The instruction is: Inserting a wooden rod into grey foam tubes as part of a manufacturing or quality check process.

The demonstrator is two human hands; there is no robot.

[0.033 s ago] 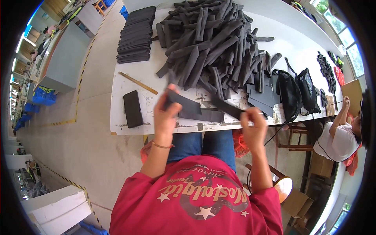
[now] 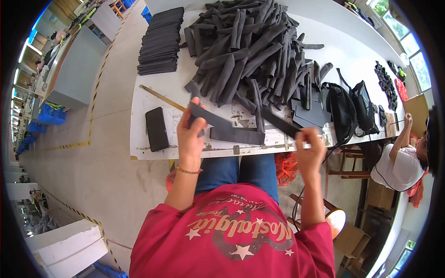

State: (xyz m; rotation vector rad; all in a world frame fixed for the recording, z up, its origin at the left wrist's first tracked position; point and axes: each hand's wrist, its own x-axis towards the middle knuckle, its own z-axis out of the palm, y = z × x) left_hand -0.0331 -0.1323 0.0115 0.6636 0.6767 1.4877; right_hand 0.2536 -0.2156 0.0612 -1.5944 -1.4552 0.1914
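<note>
My left hand [image 2: 190,129] is closed on a dark grey fabric strip [image 2: 211,116], which sticks out to the right above the table. My right hand [image 2: 309,144] pinches the near end of a narrower black strip [image 2: 280,123], whose far end reaches toward the pile. Another dark flat strip [image 2: 237,136] lies on the table between my hands, close to the front edge. Beyond it rises a large heap of loose dark grey fabric tubes [image 2: 250,55]. The part of the left strip inside my fingers is hidden.
A black phone [image 2: 157,129] and a wooden stick [image 2: 162,97] lie left on the white table [image 2: 139,111]. Behind them is a neat strip stack [image 2: 160,41]. Flat dark pieces [image 2: 310,113] and black bags [image 2: 340,111] are on the right. Another person [image 2: 399,160] sits far right.
My right hand has moved slightly right and nearer, drawing the black strip along. My left hand has shifted a little left, so the two hands are farther apart.
</note>
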